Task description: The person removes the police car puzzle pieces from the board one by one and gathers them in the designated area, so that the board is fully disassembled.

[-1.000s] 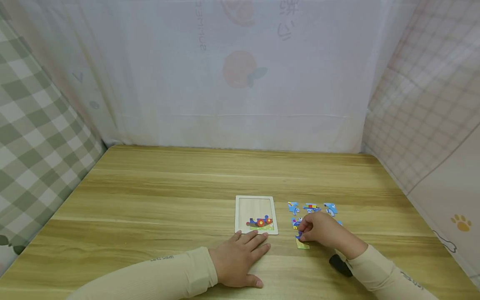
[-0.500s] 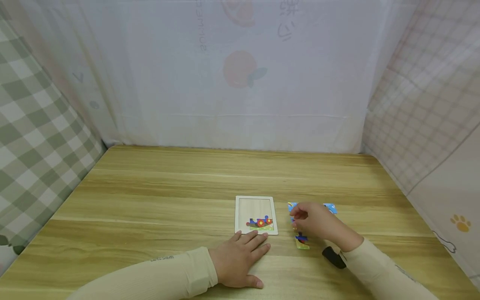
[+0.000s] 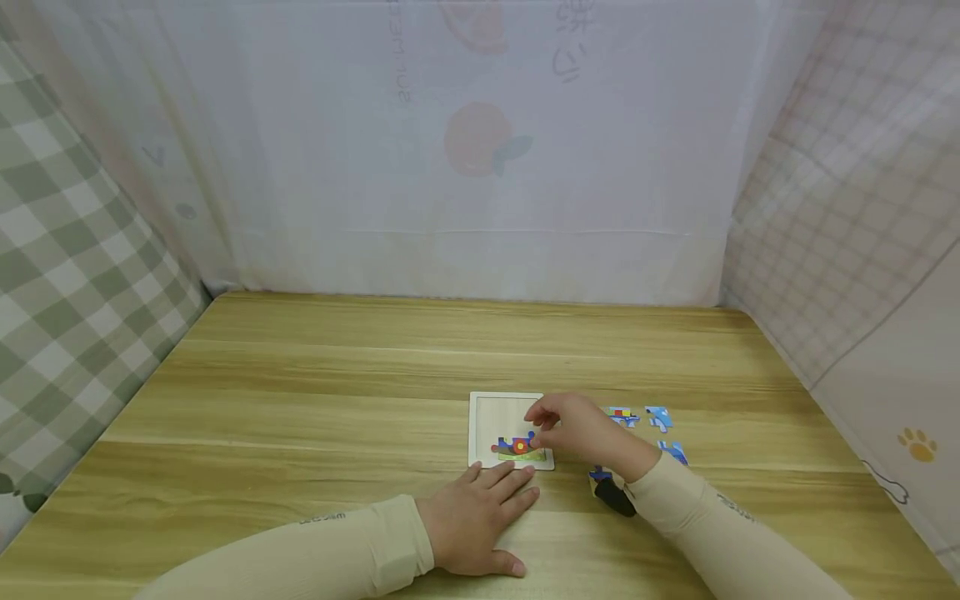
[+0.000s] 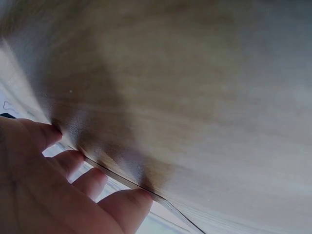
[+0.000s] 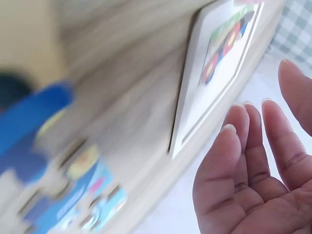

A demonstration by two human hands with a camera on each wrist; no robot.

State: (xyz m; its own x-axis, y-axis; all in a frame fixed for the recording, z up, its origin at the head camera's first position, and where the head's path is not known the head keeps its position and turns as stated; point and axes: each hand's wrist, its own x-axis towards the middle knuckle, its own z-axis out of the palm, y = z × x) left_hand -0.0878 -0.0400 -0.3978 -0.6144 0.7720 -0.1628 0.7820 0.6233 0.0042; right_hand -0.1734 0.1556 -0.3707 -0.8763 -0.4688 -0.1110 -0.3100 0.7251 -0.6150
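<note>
A pale wooden puzzle tray (image 3: 473,429) lies on the table with a few joined pieces (image 3: 519,447), red, blue and green, at its near side. My left hand (image 3: 476,523) lies flat with spread fingers, its fingertips at the tray's near edge; the left wrist view shows those fingers (image 4: 90,183) touching that edge. Above the tray's right side hovers my right hand (image 3: 583,429). In the right wrist view its fingers (image 5: 218,165) are loosely bent and apart from the thumb, and no piece shows between them.
Several loose puzzle pieces lie right of the tray, among them a blue one (image 3: 659,417) and one with red and yellow (image 3: 622,415). My right forearm and its black wrist device (image 3: 615,497) hide some. Fabric walls (image 3: 480,258) enclose the wooden table (image 3: 337,358).
My right hand has moved left from the loose pieces to above the tray's right side. The left hand and the tray have stayed in place.
</note>
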